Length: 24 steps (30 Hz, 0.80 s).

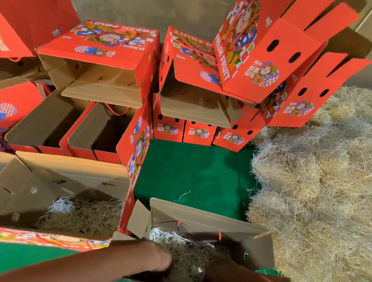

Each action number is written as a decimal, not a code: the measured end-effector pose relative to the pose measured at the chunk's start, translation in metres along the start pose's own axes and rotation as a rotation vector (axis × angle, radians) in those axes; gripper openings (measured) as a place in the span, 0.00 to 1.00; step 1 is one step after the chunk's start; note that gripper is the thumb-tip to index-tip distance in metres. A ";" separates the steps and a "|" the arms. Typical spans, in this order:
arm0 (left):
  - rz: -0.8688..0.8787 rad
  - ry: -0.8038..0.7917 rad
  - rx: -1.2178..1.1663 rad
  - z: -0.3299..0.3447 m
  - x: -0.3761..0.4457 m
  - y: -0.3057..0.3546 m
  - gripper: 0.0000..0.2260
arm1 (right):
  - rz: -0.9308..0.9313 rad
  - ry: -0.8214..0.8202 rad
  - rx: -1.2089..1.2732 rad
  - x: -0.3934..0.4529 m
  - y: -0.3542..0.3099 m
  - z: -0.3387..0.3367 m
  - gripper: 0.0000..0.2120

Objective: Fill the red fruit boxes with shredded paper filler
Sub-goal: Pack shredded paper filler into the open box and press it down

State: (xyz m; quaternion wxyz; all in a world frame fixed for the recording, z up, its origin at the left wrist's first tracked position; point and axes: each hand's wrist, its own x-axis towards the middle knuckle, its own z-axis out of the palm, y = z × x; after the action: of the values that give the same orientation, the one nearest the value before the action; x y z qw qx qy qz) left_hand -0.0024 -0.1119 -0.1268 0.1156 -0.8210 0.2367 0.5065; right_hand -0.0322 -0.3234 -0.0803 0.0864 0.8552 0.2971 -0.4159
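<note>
Both forearms reach into nearest open box [207,216]; left hand [161,261] and right hand [217,268] buried in shredded paper [189,253], fingers hidden, grip unclear. Left: 2nd box [62,173] part-filled. Right: loose filler heap [328,178]. Beyond: stacked empty red boxes [98,46] on green cloth [191,171].

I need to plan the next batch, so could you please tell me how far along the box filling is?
Done: the open box at left already holds filler. In hand: both hands, left hand and right hand, press shredded paper into the nearest box. Left: two open boxes behind look empty, and a large filler pile remains.
</note>
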 end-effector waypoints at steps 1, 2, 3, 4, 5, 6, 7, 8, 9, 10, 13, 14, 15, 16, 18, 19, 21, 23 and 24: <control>0.024 0.009 0.014 -0.005 -0.005 0.000 0.03 | -0.003 0.017 0.013 -0.004 0.000 -0.004 0.14; 0.054 0.031 0.033 -0.011 -0.010 0.000 0.04 | -0.012 0.027 0.020 -0.008 -0.001 -0.011 0.14; 0.075 0.058 0.041 -0.016 -0.015 -0.001 0.09 | -0.015 0.042 0.033 -0.011 -0.001 -0.017 0.15; 0.102 0.090 0.026 -0.022 -0.021 -0.002 0.15 | -0.012 0.083 0.062 -0.013 0.000 -0.024 0.15; 0.114 0.121 0.005 -0.031 -0.031 -0.002 0.19 | -0.004 0.136 0.087 -0.018 0.001 -0.031 0.14; 0.130 0.167 -0.017 -0.040 -0.043 -0.002 0.20 | 0.000 0.190 0.103 -0.023 0.003 -0.038 0.13; 0.150 0.219 -0.053 -0.050 -0.056 -0.003 0.19 | -0.005 0.241 0.109 -0.029 0.006 -0.044 0.13; 0.178 0.278 -0.101 -0.059 -0.069 -0.004 0.15 | -0.022 0.296 0.122 -0.036 0.010 -0.050 0.12; 0.209 0.338 -0.150 -0.067 -0.082 -0.006 0.11 | -0.042 0.356 0.152 -0.045 0.013 -0.057 0.13; 0.244 0.405 -0.198 -0.074 -0.095 -0.008 0.07 | -0.058 0.417 0.191 -0.054 0.015 -0.064 0.14; 0.365 0.634 -0.366 -0.084 -0.128 -0.016 0.03 | -0.085 0.597 0.354 -0.084 0.023 -0.079 0.16; 0.390 0.704 -0.425 -0.083 -0.137 -0.019 0.05 | -0.094 0.651 0.463 -0.095 0.025 -0.080 0.15; 0.399 0.773 -0.488 -0.081 -0.145 -0.023 0.07 | -0.094 0.716 0.574 -0.106 0.027 -0.079 0.14; 0.405 0.848 -0.548 -0.077 -0.153 -0.028 0.09 | -0.072 0.806 0.657 -0.116 0.031 -0.075 0.13; 0.406 1.014 -0.619 -0.068 -0.166 -0.036 0.11 | 0.041 1.046 0.749 -0.131 0.038 -0.064 0.10; 0.373 1.088 -0.617 -0.061 -0.170 -0.040 0.14 | 0.119 1.171 0.798 -0.137 0.041 -0.057 0.10; 0.182 1.135 -0.568 -0.047 -0.172 -0.046 0.23 | 0.275 1.334 0.916 -0.142 0.044 -0.039 0.15; -0.036 1.105 -0.596 -0.032 -0.172 -0.050 0.33 | 0.341 1.246 1.132 -0.140 0.044 -0.020 0.25; -0.092 1.100 -0.637 -0.024 -0.172 -0.052 0.36 | 0.332 1.118 1.277 -0.138 0.044 -0.010 0.29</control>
State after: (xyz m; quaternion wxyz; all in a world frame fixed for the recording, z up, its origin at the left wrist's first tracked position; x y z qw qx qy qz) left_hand -0.0218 -0.0313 0.0339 -0.2509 -0.9646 0.0638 0.0509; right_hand -0.0665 -0.4152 0.0268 -0.5098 0.8514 -0.1233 -0.0036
